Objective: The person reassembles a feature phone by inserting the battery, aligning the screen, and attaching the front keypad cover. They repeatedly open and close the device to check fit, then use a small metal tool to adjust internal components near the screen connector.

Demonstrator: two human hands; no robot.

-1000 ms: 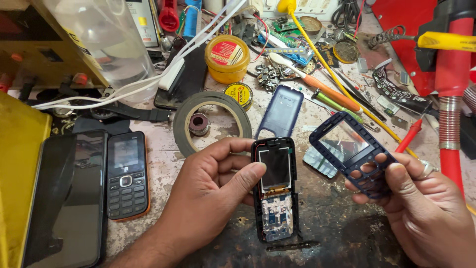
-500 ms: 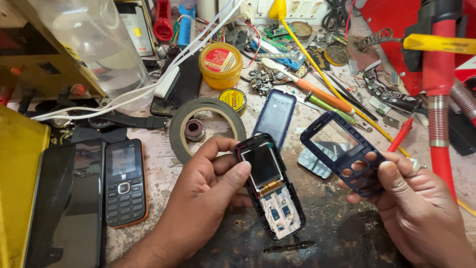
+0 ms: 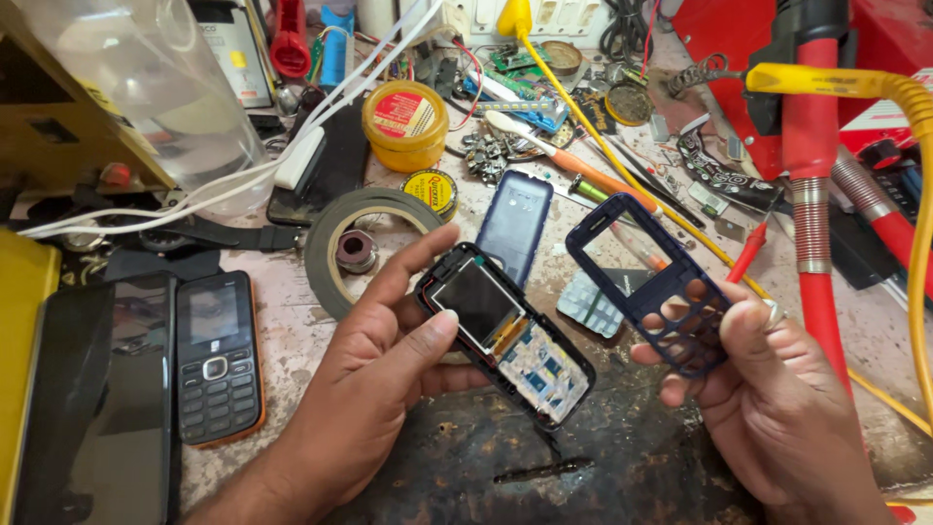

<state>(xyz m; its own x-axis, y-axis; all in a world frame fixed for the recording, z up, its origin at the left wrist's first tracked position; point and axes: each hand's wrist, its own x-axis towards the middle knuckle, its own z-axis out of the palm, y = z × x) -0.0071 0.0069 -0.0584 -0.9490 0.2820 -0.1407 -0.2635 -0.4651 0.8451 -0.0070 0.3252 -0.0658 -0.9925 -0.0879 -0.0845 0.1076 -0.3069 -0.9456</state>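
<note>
Left hand (image 3: 374, 389) pinches the bare phone body (image 3: 505, 335) by its edges, right hand (image 3: 777, 399) clasps the thin frame (image 3: 646, 282); both light, likely fragile.

Cluttered, stained workbench (image 3: 292, 321), bright even light, no walls vis.

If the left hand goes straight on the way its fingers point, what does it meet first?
Probably the dark blue back cover, lying beyond the opened phone that the left hand holds; depth is unclear.
</note>
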